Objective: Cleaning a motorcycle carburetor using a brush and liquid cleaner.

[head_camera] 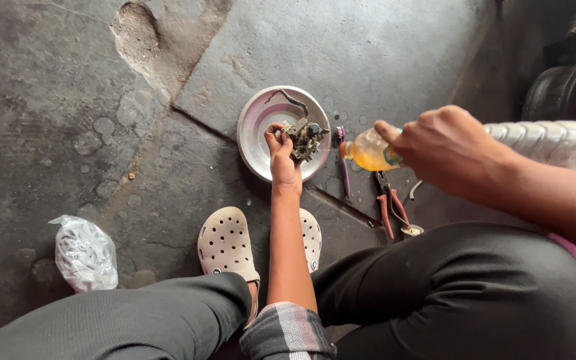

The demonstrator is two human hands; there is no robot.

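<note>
1. The left hand grips a small metal carburettor over the round metal dish on the floor.
2. The right hand holds a clear plastic bottle of yellow liquid, tilted, its mouth at three o'clock of the carburettor.
3. Red-handled pliers lie at five o'clock of the dish; a plastic bag lies at eight o'clock.
</note>
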